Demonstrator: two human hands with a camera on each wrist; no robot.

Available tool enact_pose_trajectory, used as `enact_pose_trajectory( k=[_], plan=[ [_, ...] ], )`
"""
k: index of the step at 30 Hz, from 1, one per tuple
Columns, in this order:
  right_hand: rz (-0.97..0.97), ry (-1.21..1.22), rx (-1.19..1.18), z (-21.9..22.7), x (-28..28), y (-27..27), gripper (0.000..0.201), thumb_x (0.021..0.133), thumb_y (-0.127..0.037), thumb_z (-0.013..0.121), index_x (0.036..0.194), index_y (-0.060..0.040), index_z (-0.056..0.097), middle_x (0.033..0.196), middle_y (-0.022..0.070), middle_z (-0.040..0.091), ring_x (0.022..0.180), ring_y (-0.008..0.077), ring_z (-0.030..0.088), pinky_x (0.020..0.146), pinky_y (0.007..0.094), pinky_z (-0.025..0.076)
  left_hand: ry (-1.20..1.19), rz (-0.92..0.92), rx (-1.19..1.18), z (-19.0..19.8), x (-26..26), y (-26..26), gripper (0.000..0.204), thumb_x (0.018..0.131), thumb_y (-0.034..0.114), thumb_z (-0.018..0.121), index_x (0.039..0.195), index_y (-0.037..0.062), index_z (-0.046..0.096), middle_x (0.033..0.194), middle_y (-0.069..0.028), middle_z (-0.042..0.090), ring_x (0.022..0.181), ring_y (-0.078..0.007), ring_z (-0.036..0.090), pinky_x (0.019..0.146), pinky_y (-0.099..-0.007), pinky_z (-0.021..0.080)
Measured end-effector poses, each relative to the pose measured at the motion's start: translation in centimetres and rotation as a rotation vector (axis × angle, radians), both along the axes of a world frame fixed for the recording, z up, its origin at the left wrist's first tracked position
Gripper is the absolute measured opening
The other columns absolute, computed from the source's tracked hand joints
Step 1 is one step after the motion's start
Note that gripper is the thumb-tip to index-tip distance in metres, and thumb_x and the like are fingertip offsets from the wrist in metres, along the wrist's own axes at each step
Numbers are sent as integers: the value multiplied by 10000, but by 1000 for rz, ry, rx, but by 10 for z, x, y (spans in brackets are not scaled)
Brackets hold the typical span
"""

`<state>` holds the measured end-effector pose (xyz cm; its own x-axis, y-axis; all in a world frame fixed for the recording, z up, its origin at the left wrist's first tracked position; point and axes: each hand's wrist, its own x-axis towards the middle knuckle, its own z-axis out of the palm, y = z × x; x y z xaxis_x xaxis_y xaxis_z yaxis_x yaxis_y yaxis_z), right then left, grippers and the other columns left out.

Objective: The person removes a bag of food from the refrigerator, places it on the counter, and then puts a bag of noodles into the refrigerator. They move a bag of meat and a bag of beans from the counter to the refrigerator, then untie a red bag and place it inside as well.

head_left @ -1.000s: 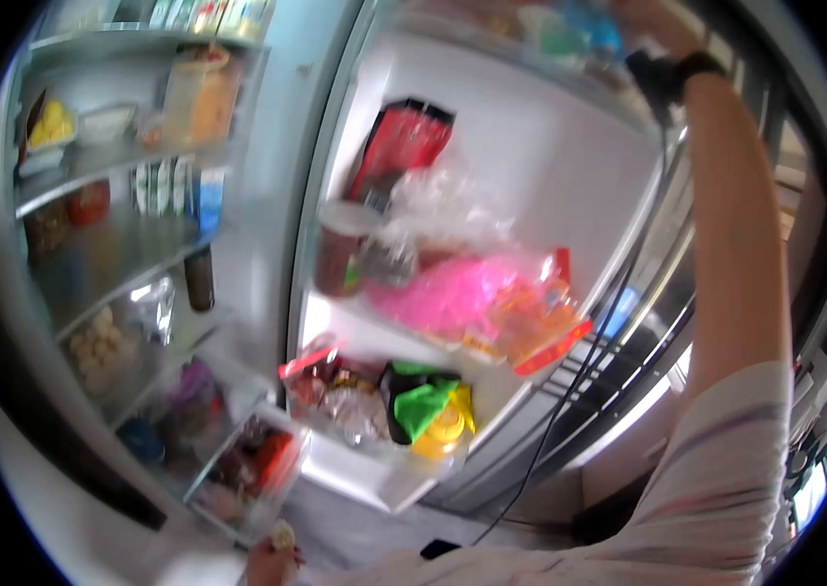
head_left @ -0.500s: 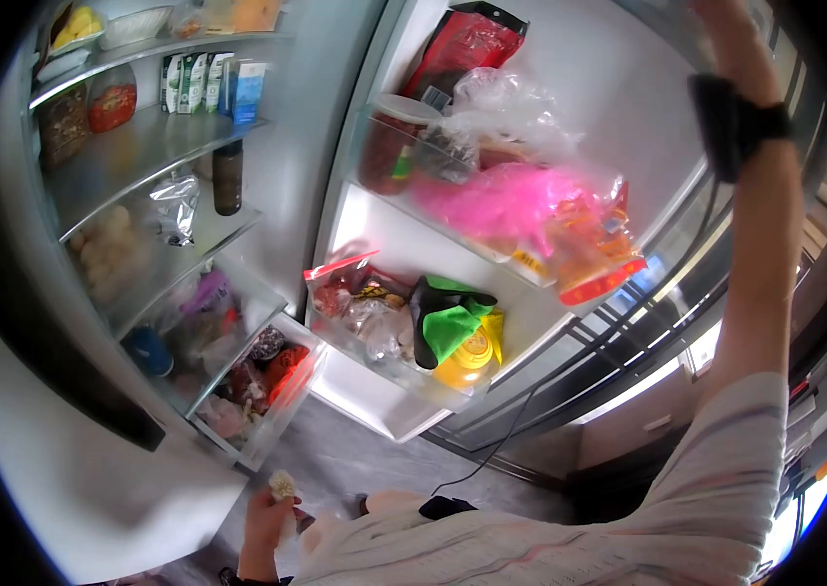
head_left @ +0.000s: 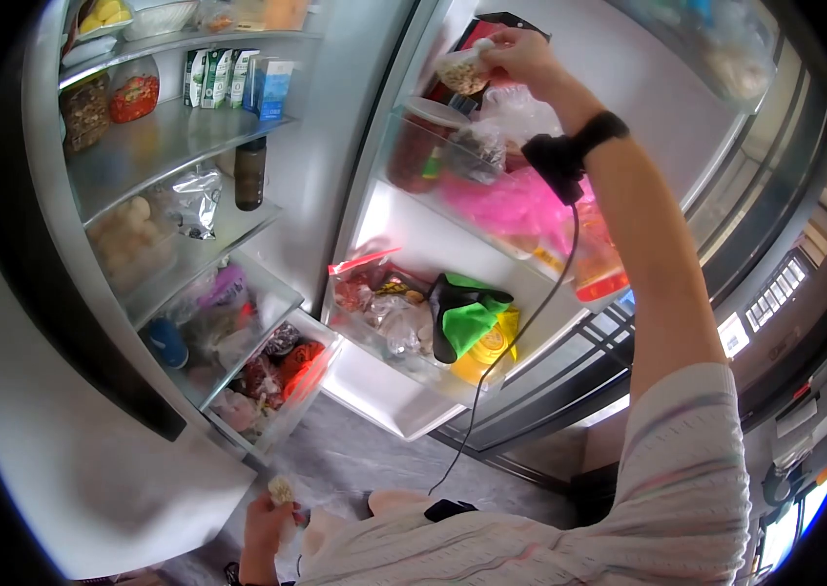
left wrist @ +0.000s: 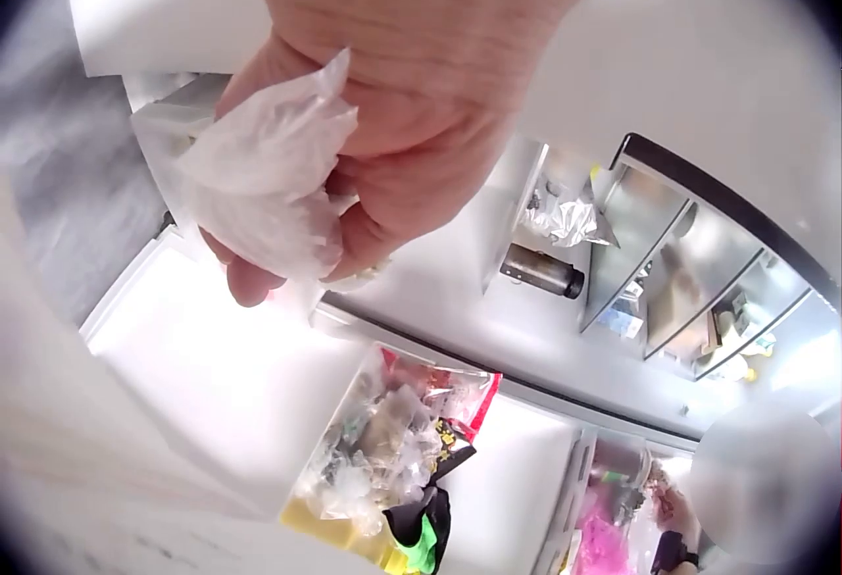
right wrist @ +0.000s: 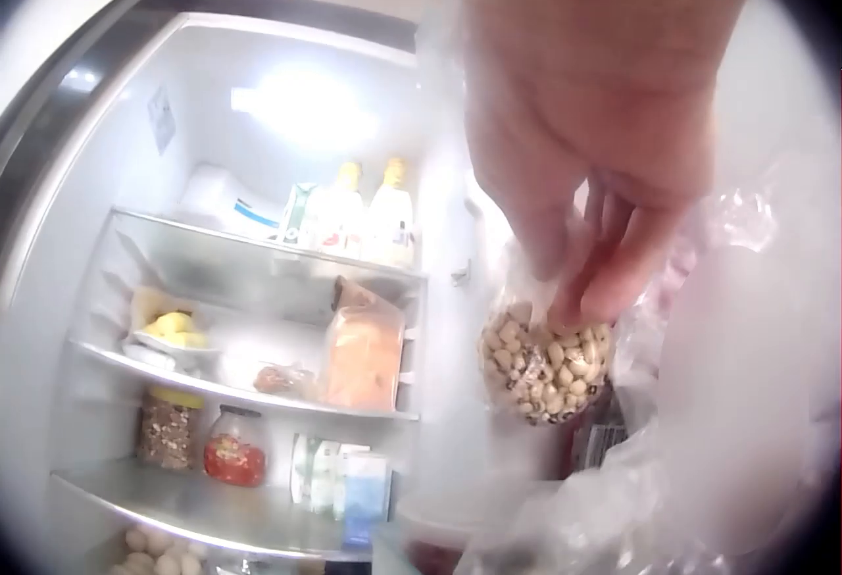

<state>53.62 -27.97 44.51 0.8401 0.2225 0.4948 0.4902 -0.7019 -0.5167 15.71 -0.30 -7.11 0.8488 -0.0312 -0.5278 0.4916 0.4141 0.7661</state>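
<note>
My right hand [head_left: 523,61] pinches the gathered top of a small clear bag of black-eyed peas [right wrist: 546,367], pale with dark spots. The bag hangs from the fingertips in front of a red and black pouch [head_left: 499,27], at the upper door shelf of the refrigerator. Low down beside the body, my left hand [head_left: 262,523] grips a crumpled translucent plastic bag [left wrist: 270,187]. Pale, grainy contents show at its end in the head view; most of them are hidden by the fingers in the left wrist view.
Below the right hand, the door shelf [head_left: 413,192] holds a lidded tub [head_left: 420,146] and a pink bag [head_left: 501,207]. A lower door bin has a green and black bag [head_left: 467,317]. Fridge shelves and an open drawer [head_left: 282,415] stand left. A cable [head_left: 477,391] hangs from the right wrist.
My right hand has come down and left from the top door shelf, now with the bag of black-eyed peas in view. The left hand stays low with its bag.
</note>
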Motion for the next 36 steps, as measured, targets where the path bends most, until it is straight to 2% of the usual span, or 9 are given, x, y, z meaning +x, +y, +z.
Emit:
enact_pose_trajectory(
  k=[2, 8, 10, 13, 20, 23, 25, 29, 36],
  plan=[
    [79, -15, 166, 11, -4, -15, 299, 712, -41, 655, 975, 61, 555, 818, 143, 620, 647, 222, 646, 561, 292, 562, 21, 14, -12, 1, 0, 2, 256, 739, 11, 560, 986, -49, 531, 796, -134, 596, 595, -207, 606, 525, -294, 475],
    [0, -207, 285, 44, -15, -76, 326, 722, -19, 610, 1023, 79, 531, 848, 168, 616, 689, 249, 646, 638, 305, 568, 45, 6, -4, -5, 2, 4, 252, 742, 10, 547, 982, -60, 524, 791, -138, 595, 584, -219, 606, 526, -295, 476],
    [-121, -278, 200, 36, -18, -83, 265, 731, -53, 584, 984, 28, 581, 799, 148, 625, 669, 208, 642, 609, 281, 552, 35, 2, 0, -7, 6, 5, 241, 745, 15, 545, 972, -61, 523, 788, -138, 593, 581, -220, 605, 524, -298, 477],
    [-261, -402, -329, 25, -12, -105, 206, 727, -121, 537, 898, -92, 649, 688, 73, 620, 579, 166, 600, 596, 281, 490, 4, -10, -28, -16, 11, 6, 232, 745, 19, 570, 966, -27, 520, 784, -129, 604, 587, -252, 620, 487, -310, 479],
    [-267, -583, -338, 23, -41, -111, 211, 724, -102, 507, 881, -100, 648, 712, 115, 615, 682, 240, 601, 666, 320, 482, -10, -37, -3, -22, 14, 4, 236, 745, 26, 563, 969, -34, 521, 785, -128, 603, 587, -246, 617, 493, -307, 478],
    [-270, -587, -663, 9, -51, -121, 202, 717, -61, 538, 883, -85, 650, 777, 97, 648, 631, 195, 599, 627, 301, 493, 1, -46, 5, -21, 14, 4, 234, 745, 28, 554, 968, -34, 524, 787, -126, 601, 593, -240, 617, 497, -305, 476],
    [-284, -549, -734, 1, -50, -132, 204, 741, -102, 483, 860, -103, 648, 769, 133, 631, 718, 283, 605, 695, 337, 486, 6, -45, 22, -15, 17, 2, 234, 743, 30, 548, 966, -36, 526, 784, -120, 597, 599, -233, 616, 505, -301, 477],
    [-468, -580, -603, 11, -56, -148, 192, 740, -117, 500, 860, -109, 649, 763, 125, 631, 739, 287, 612, 714, 344, 485, 3, -61, 20, -10, 20, 3, 231, 747, 36, 546, 965, -37, 525, 786, -117, 595, 602, -228, 614, 512, -296, 477],
    [-451, -292, -935, -7, -54, -162, 209, 719, -139, 548, 900, -114, 648, 867, 111, 640, 807, 277, 603, 721, 324, 476, 15, -88, 45, -5, 29, 2, 213, 755, 41, 550, 955, -33, 536, 789, -112, 594, 600, -201, 605, 524, -286, 476]
  ],
)
